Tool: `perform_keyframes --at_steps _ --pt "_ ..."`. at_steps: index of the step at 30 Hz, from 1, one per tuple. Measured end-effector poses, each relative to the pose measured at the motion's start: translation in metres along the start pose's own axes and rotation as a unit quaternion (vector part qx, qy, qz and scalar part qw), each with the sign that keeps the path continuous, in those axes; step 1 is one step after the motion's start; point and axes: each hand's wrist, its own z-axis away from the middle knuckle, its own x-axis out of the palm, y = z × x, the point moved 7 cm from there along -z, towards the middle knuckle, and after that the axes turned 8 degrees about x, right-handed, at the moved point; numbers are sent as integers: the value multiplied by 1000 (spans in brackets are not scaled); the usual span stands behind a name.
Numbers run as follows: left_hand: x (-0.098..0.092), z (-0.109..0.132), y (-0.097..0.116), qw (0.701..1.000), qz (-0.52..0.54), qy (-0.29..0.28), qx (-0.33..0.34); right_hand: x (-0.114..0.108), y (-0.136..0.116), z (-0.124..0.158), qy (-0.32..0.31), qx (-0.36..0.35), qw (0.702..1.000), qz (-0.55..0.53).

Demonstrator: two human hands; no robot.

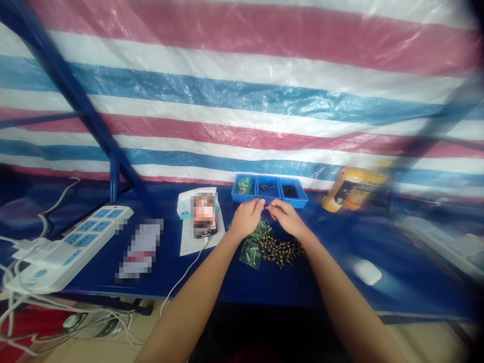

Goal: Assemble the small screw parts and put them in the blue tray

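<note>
My left hand and my right hand come close together just in front of a blue three-part tray. Both have fingers closed in a pinch. A tiny dark bit shows at the right fingertips; its kind is too small to make out. Under the hands lies a heap of small brass-and-dark pieces. Beside it, to the left, are small green pieces, some seemingly in clear plastic. The tray's left compartment holds green pieces, the middle one a few small dark parts, the right one black bits.
A phone on a white packet is plugged into a white cable. Leftward are a blurred-out item and a power strip. Orange bottles and a white rounded case stand right. Striped sheeting hangs behind.
</note>
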Motion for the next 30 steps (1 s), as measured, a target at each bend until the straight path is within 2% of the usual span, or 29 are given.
perform_keyframes --at_steps 5,9,11,13,15,17,19,23,30 --pt "-3 0 2 1000 3 14 0 -2 15 -4 17 60 997 -48" --pt "1 0 2 1000 -12 2 10 -9 27 -11 81 85 979 -165" --pt "2 0 1 1000 -18 2 14 -15 32 -11 104 101 973 -178" --pt "2 0 0 1000 -18 7 13 -24 30 -7 109 89 984 -107" --pt "2 0 -1 1000 -16 9 9 -31 22 0 84 52 994 35" --pt "2 0 -2 1000 -13 10 8 -29 18 9 -3 35 987 157" --pt "2 0 -3 1000 -12 12 11 -29 22 17 -71 61 969 228" --pt "3 -1 -3 1000 -16 13 15 -31 24 22 -99 87 946 296" --pt "2 -1 -2 1000 -14 12 25 -27 21 20 -84 63 945 310"
